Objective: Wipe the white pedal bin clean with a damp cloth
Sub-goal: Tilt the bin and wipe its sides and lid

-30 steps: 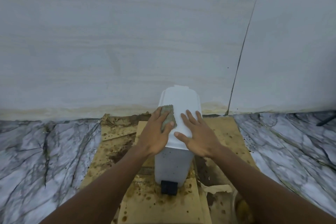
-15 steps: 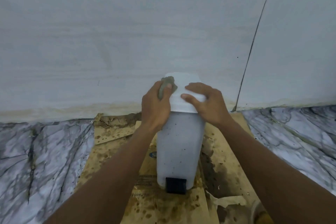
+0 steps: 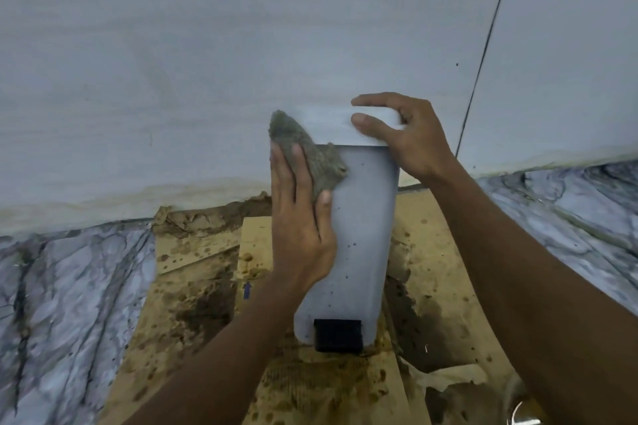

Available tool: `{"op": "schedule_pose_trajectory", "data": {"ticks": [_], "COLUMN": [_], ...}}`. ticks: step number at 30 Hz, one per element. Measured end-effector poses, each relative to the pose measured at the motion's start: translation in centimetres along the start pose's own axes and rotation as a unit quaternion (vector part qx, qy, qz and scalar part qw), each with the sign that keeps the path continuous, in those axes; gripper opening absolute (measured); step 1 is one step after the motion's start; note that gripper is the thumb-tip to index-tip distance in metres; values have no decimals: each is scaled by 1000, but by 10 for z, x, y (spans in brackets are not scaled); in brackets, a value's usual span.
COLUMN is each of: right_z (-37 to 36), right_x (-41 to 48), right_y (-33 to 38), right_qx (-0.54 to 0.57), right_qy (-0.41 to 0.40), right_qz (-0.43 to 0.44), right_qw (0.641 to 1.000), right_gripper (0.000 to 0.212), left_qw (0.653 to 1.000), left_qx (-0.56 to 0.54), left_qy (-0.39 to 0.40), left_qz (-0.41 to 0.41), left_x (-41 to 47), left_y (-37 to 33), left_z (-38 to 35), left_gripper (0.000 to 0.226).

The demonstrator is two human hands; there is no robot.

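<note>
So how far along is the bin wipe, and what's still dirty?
Done: the lid looks clean. In hand: the left hand presses the grey cloth on the upper left corner of the white pedal bin, while the right hand steadies the lid. Left: dark specks dot the front panel, above the black pedal.

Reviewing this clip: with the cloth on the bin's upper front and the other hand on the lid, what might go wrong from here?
1. The right hand grips only the lid; sideways wiping pressure might tilt the pedal bin on the uneven, stained cardboard.
2. The dark specks lower on the front may get missed or smeared, since the grey cloth under the left hand already looks soiled.
</note>
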State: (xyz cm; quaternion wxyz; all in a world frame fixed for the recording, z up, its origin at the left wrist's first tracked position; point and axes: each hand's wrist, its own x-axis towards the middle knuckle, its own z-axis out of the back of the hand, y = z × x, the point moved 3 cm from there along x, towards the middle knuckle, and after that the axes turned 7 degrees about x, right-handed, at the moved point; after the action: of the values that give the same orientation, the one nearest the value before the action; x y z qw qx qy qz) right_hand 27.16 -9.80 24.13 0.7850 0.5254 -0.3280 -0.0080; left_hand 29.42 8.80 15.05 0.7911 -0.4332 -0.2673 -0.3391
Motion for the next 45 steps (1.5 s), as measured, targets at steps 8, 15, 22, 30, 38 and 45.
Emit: {"op": "schedule_pose_trajectory", "data": {"ticks": [8, 15, 22, 30, 38, 45], "right_z": [-10, 1, -2, -1, 8, 7], "right_x": [5, 2, 3, 2, -1, 2], "right_y": [3, -3, 2, 3, -4, -6], "right_qx": [38, 36, 72, 67, 60, 65], "right_qy": [-6, -7, 20, 27, 18, 14], "right_qz": [-20, -21, -49, -59, -44, -36], "right_qw": [999, 999, 996, 996, 997, 997], "right_gripper": [29, 29, 28, 29, 28, 41], "left_qw": [986, 909, 951, 917, 775, 868], "left_qx": [152, 301, 257, 304, 316, 303], "left_qy": [-64, 97, 36, 92, 276, 151], "left_qz": [3, -271, -169, -243, -473, -364], "left_x": [6, -10, -9, -2, -82, -7], "left_y": [-18, -35, 1, -40, 24, 18], "left_z": [-17, -38, -8, -33, -22, -1], "left_gripper": [51, 56, 64, 58, 58, 58]}}
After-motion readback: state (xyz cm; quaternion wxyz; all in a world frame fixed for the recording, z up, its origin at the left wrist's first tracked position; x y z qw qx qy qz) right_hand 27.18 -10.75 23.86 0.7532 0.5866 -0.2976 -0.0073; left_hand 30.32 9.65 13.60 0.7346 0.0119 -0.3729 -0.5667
